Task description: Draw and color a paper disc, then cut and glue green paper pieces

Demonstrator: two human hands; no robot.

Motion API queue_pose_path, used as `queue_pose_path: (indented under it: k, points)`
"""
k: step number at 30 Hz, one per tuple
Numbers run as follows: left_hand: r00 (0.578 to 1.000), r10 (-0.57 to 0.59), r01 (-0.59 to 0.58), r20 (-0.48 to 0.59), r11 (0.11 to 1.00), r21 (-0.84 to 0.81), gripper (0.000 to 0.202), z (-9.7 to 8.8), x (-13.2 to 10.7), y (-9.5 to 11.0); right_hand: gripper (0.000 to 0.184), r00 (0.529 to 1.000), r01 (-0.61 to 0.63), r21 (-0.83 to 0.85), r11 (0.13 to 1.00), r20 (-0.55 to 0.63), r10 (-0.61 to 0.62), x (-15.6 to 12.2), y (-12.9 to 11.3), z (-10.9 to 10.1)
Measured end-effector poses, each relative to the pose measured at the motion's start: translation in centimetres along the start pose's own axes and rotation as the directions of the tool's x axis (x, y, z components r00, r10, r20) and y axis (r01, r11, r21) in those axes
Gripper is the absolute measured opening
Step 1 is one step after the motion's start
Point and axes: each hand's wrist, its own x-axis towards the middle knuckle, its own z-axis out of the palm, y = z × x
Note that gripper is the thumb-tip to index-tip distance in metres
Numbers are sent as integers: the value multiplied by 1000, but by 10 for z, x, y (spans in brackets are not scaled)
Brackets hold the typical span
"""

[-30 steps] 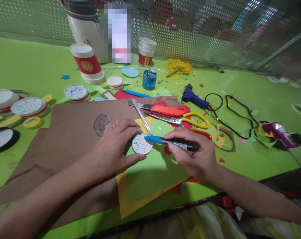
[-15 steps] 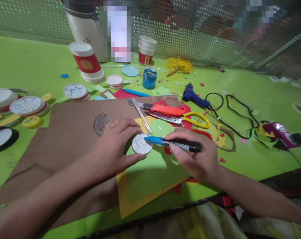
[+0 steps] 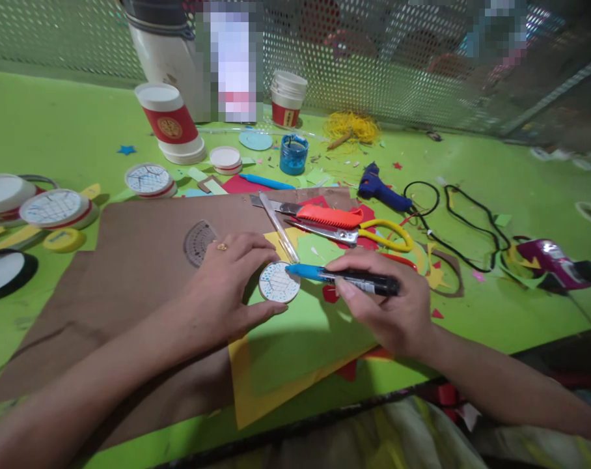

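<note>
While pinned by the left hand (image 3: 222, 286), the disc (image 3: 278, 282) is inked.
Smears are risked if the blue marker (image 3: 344, 279), gripped by the right hand (image 3: 388, 312), skids.

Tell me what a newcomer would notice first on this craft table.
Dead centre, the left hand steadies a small white disc while the right hand holds a blue-and-black marker with its tip at the disc's edge. Behind them lie yellow-handled scissors and a blue glue gun on the bright green table, which is littered with paper scraps.
</note>
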Motion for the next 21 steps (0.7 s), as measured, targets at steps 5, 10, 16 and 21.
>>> queue_pose_path:
  k: [5, 10, 16, 21]
  points:
    - [999, 17, -16, -28, 1000, 25, 47, 2, 0, -1, 16, 1000, 1, -35, 999, 31, 0, 1, 0, 1]
    - [999, 11, -8, -43, 997, 71, 57, 7, -1, 1, 16, 999, -16, -36, 999, 44, 18, 2, -2, 0]
    - [999, -49, 49, -9, 998, 36, 63, 1, -2, 7, 18, 999, -48, 21, 999, -3, 48, 1, 0, -1]
    - [998, -67, 67, -5, 998, -2, 47, -4, -2, 10, 19, 997, -73, 46, 996, -12, 74, -1, 2, 0]
